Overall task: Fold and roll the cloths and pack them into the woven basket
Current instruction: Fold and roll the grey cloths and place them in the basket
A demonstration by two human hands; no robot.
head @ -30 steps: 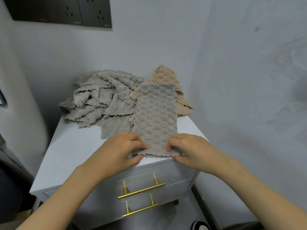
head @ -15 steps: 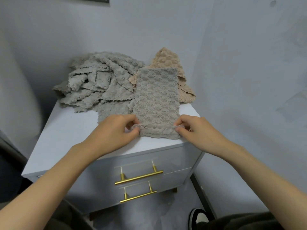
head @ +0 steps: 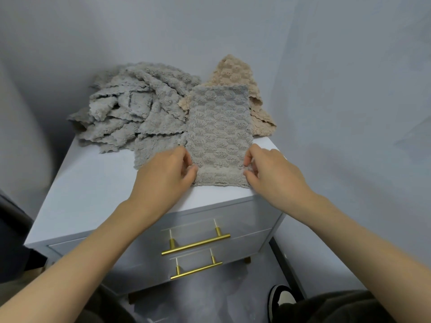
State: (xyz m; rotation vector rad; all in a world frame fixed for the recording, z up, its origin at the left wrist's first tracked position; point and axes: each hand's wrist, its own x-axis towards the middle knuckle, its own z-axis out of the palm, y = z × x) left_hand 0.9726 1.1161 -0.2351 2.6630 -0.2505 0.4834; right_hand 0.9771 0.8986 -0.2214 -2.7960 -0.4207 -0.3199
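A grey textured cloth, folded into a long strip, lies on the white cabinet top and runs away from me. Its near end is turned over into a short roll. My left hand pinches the left end of that roll. My right hand pinches the right end. A heap of crumpled grey cloths sits at the back left. A beige cloth lies behind the strip, partly under it. No woven basket is in view.
The cabinet stands in a corner, with walls close behind and to the right. Two drawers with brass handles face me. My shoe is on the floor at the lower right.
The near end of the grey strip has been rolled over, away from me. Both hands have shifted forward with it, and the camera has tilted down.
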